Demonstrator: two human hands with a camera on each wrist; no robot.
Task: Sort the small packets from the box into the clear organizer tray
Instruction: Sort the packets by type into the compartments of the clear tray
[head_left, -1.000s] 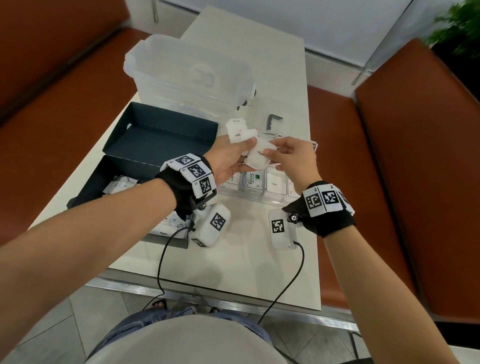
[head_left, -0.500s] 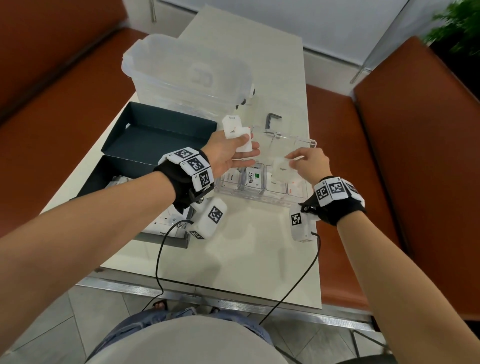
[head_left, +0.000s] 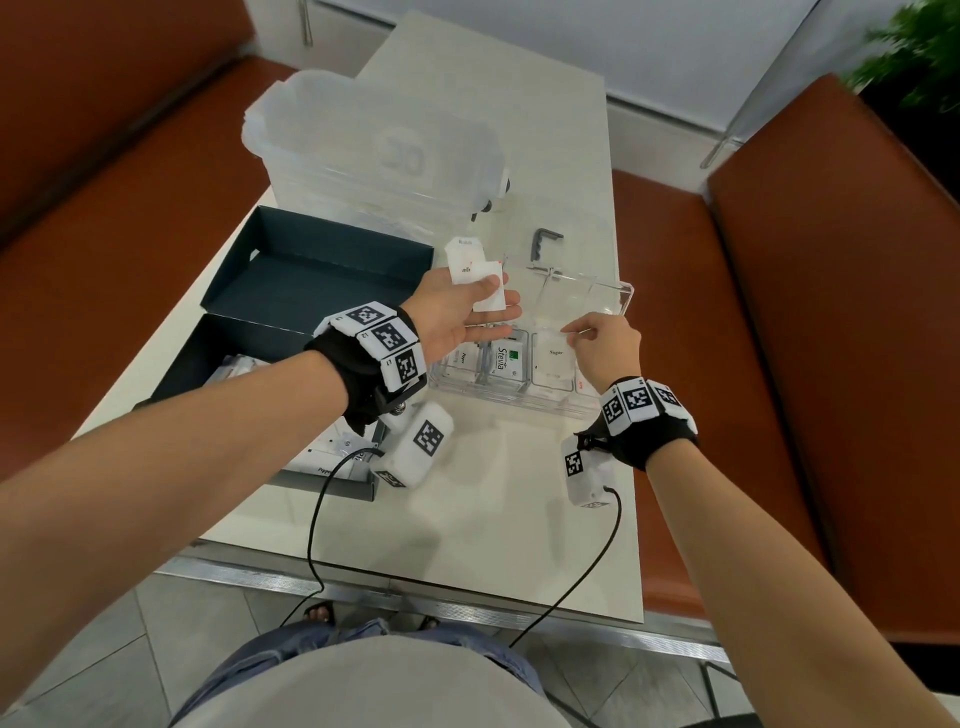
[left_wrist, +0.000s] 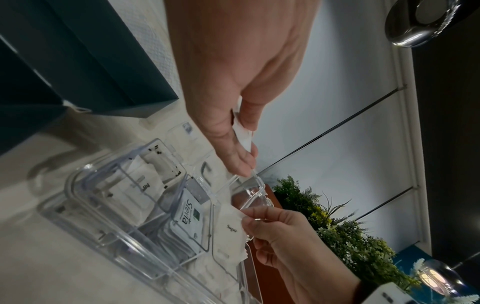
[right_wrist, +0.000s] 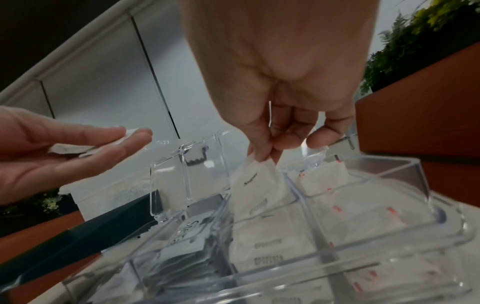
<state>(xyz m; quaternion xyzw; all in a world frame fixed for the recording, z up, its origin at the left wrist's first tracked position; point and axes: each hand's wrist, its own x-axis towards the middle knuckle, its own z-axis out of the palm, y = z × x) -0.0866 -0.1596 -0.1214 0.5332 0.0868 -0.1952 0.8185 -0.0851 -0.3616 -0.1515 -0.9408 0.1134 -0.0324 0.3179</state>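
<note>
The clear organizer tray (head_left: 621, 293) stands mid-table with its lid up; Stevia packets (head_left: 505, 358) and other packets fill its front compartments. My right hand (head_left: 574, 332) pinches a white sugar packet (head_left: 554, 357) by its top edge, the packet hanging into the third compartment (right_wrist: 255, 181). My left hand (head_left: 500, 293) hovers palm up just left of the tray, thumb pinning several white packets (head_left: 467, 265) against the fingers (left_wrist: 242, 133). The dark box (head_left: 208, 353) at the left holds more packets (head_left: 236, 370), partly hidden by my left arm.
A translucent plastic bin (head_left: 374, 150) stands behind the dark box lid (head_left: 322, 270). A small dark bracket (head_left: 545, 244) lies behind the tray. Orange benches (head_left: 810, 322) flank the table. Sensor cables (head_left: 314, 525) run off the front edge.
My right hand took one packet from the stack in my left hand and carried it right and down into the tray. The left hand stayed in place holding the rest.
</note>
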